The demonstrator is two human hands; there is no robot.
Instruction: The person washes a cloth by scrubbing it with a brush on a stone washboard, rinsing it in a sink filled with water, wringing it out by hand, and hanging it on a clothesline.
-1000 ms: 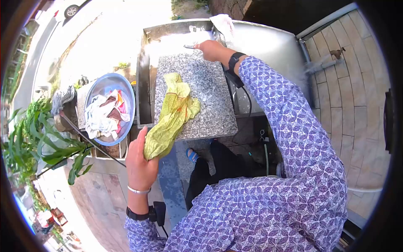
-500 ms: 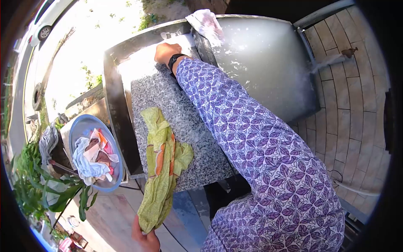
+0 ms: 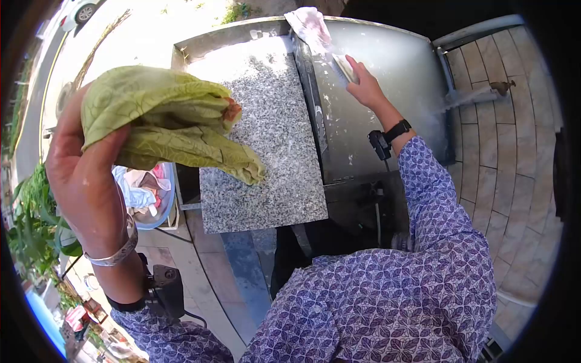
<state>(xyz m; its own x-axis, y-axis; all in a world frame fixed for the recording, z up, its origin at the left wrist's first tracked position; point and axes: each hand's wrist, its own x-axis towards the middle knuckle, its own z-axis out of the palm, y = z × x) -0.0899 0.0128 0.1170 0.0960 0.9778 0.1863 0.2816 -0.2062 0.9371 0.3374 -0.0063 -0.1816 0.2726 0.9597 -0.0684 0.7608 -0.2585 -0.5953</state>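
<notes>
A yellow-green patterned cloth (image 3: pixel 163 115) hangs in folds from my left hand (image 3: pixel 91 157), whose fingers are partly hidden under it. Its lower end touches the speckled granite slab (image 3: pixel 272 133), and a small orange patch shows at its fold. My right hand (image 3: pixel 367 89) is closed around what looks like a scrubbing brush (image 3: pixel 344 69), over the near-left part of the water-filled basin (image 3: pixel 387 66). Just beyond the brush, a pink-and-white cloth (image 3: pixel 310 29) drapes over the rim between slab and basin.
Water streams from a tap (image 3: pixel 501 88) on the tiled wall (image 3: pixel 502 157) into the basin. Below my left hand stands a blue tub (image 3: pixel 172 196) of bundled clothes (image 3: pixel 136 190). Green plants (image 3: pixel 30 212) grow at the left edge.
My left hand has lifted the green cloth up and over the slab's left side. My right hand has moved from the slab's far end to above the basin, now with the brush showing.
</notes>
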